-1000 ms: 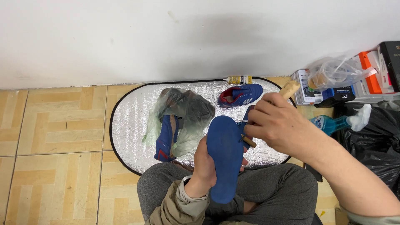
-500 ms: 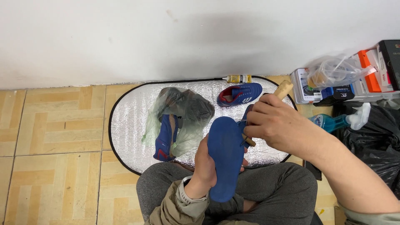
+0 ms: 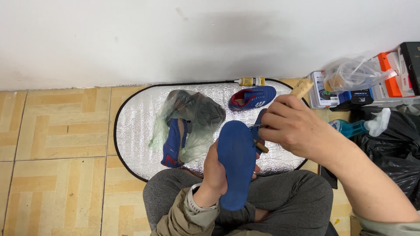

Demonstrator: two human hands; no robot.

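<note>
My left hand (image 3: 217, 170) grips a blue insole (image 3: 236, 162) from behind, holding it upright over my lap. My right hand (image 3: 292, 126) is clenched around a wooden-handled brush (image 3: 302, 88), just beside the insole's upper edge. On the silver mat (image 3: 135, 126) on the floor lie a blue shoe (image 3: 253, 98), a small yellow bottle (image 3: 249, 81) and a second shoe half inside a plastic bag (image 3: 192, 118).

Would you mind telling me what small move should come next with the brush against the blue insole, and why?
Probably a short stroke of the wooden-handled brush down along the blue insole. The right hand grips the brush with its head at the insole's upper right edge, while the left hand props the insole upright from behind, so most of its face lies below the contact point.
</note>
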